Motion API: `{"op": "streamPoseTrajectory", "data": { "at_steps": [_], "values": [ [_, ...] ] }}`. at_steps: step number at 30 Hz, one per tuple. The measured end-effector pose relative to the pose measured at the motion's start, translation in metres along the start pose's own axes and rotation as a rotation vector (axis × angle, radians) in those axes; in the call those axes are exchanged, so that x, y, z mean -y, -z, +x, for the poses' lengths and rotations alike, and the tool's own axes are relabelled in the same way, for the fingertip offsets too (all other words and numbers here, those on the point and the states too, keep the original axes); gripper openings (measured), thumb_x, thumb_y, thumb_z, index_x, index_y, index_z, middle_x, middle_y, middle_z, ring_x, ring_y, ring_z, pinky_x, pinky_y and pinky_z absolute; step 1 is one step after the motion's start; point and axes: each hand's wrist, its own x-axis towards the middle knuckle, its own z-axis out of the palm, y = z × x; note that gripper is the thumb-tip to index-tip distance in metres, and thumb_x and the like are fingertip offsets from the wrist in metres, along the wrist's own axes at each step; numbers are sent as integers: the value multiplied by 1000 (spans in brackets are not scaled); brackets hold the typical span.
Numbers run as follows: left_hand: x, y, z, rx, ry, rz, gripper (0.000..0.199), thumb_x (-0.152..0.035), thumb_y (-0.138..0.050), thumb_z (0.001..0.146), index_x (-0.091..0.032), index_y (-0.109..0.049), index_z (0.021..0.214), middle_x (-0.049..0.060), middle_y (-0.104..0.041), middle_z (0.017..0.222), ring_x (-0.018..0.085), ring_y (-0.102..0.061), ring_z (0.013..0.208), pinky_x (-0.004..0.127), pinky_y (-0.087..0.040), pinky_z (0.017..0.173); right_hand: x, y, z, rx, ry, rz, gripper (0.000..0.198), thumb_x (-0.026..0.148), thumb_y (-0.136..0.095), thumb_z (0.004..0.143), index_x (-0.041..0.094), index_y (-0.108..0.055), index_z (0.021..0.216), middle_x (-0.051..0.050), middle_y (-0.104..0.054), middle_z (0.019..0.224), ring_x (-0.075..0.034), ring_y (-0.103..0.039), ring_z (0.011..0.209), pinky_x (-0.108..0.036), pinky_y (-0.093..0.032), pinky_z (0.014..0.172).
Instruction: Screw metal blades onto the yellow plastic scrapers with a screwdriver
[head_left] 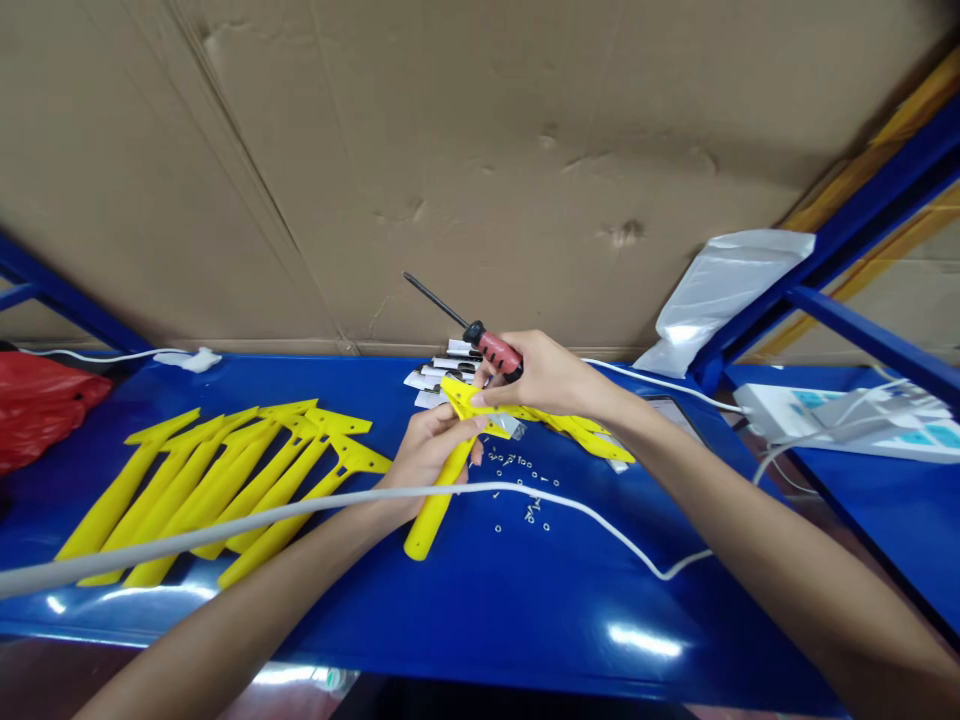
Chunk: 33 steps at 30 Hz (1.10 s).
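My left hand [427, 455] is closed around a yellow plastic handle [435, 510] with a flared head, just above the blue table. My right hand [544, 370] holds a screwdriver [495, 350] by its red and black grip, the shaft pointing up and to the left, away from the handle. Thumb and fingers of that same hand touch the flared head. Small screws and nuts [531, 510] lie scattered on the table to the right of the held handle. Behind my hands are several black and white pieces [442, 372], partly hidden.
More yellow handles [217, 470] lie in a row at left; yellow pieces [585, 430] lie partly behind my right arm. A white cable [300, 502] crosses in front. A red bag [45, 410], power strip [847, 415], plastic bag [720, 290] and cardboard wall [450, 180] surround the blue table [480, 620].
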Motion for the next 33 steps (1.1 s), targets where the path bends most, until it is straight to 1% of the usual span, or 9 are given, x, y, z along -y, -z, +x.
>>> {"op": "streamPoseTrajectory", "data": {
  "at_steps": [2, 7, 10, 15, 18, 22, 26, 29, 33],
  "values": [
    [2, 2, 1, 9, -11, -32, 42, -47, -93, 83, -17, -69, 99, -1, -68, 65, 9, -54, 41, 19, -43, 38, -1, -2, 1, -13, -18, 12, 24, 29, -88, 76, 20, -68, 87, -3, -79, 89, -18, -70, 76, -32, -53, 72],
    [6, 6, 4, 34, -47, -90, 38, -45, -91, 87, -18, -69, 104, -1, -67, 71, 10, -56, 45, 21, -44, 40, -2, -5, 2, -53, -31, -64, 32, 31, -91, 72, 21, -68, 92, -1, -74, 83, -18, -66, 74, -33, -51, 70],
    [7, 6, 4, 28, -61, -106, 37, -44, -91, 86, -18, -70, 102, -1, -67, 73, 10, -58, 46, 21, -43, 40, -4, -5, 3, -37, -24, -40, 29, 31, -91, 73, 21, -67, 88, -1, -73, 82, -18, -66, 75, -34, -50, 71],
    [6, 5, 3, 21, -49, -123, 37, -43, -92, 83, -17, -69, 97, 0, -67, 73, 10, -57, 45, 22, -43, 41, -5, -6, 3, -54, -39, -40, 31, 30, -92, 71, 22, -65, 84, -1, -74, 85, -19, -66, 76, -35, -49, 70],
    [5, 5, 2, 29, -47, -115, 37, -43, -91, 85, -17, -69, 98, 0, -68, 73, 10, -57, 44, 21, -44, 41, -5, -7, 3, -68, -21, -40, 29, 30, -89, 76, 22, -62, 82, -2, -75, 86, -19, -64, 77, -35, -49, 71],
    [5, 5, 2, 34, -60, -101, 37, -43, -90, 87, -16, -70, 102, 0, -68, 73, 10, -58, 44, 22, -44, 41, -5, -5, 3, -102, 2, -28, 24, 31, -84, 84, 22, -62, 82, 0, -71, 84, -17, -60, 77, -36, -49, 75],
    [5, 5, 2, 40, -68, -93, 36, -42, -91, 86, -15, -71, 100, 0, -68, 73, 10, -58, 43, 22, -43, 40, -5, -2, 3, -103, -17, 9, 22, 24, -85, 79, 22, -63, 83, -1, -74, 86, -18, -63, 79, -36, -51, 80],
    [6, 6, 3, 43, -73, -89, 35, -42, -91, 87, -16, -70, 98, 0, -68, 73, 10, -58, 43, 21, -42, 40, -5, -3, 3, -118, -17, 34, 23, 25, -87, 79, 22, -64, 82, -1, -75, 87, -18, -65, 79, -36, -52, 80],
    [6, 8, 2, 51, -81, -79, 33, -42, -89, 89, -17, -70, 97, 0, -69, 74, 10, -59, 45, 21, -45, 41, -6, -6, 3, -132, -14, 93, 21, 25, -86, 77, 22, -66, 83, -2, -76, 87, -19, -67, 79, -36, -54, 79]
  ]
}}
